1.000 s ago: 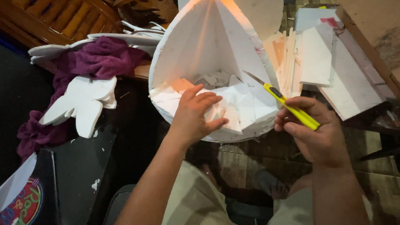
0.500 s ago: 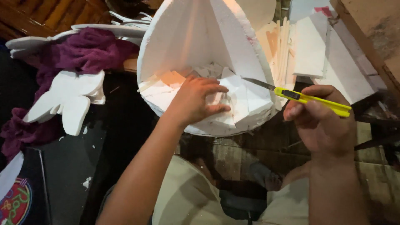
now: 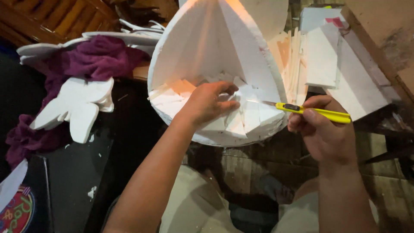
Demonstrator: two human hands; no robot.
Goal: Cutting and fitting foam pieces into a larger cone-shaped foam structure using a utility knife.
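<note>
Knife's swung flat since a second ago: right hand (image 3: 321, 133) grips the yellow utility knife (image 3: 312, 111), blade tip now at the foam cone (image 3: 215, 64) base. Left hand (image 3: 209, 103), fingers curled, presses the foam offcuts (image 3: 254, 116) inside the cone.

Foam offcuts (image 3: 241, 116) inside cone (image 3: 224, 51) (cloth (image 3: 95, 58) leftward)

Foam offcuts and cloth around the work

At left, a white wing-shaped foam cutout (image 3: 75, 108) lying against crumpled purple cloth (image 3: 92, 58); upper right, stacked flat white foam sheets (image 3: 332, 64) beside a brown board (image 3: 384, 30); upper left, wooden slats (image 3: 56, 17); lower left corner, a round red printed emblem (image 3: 17, 213).
</note>
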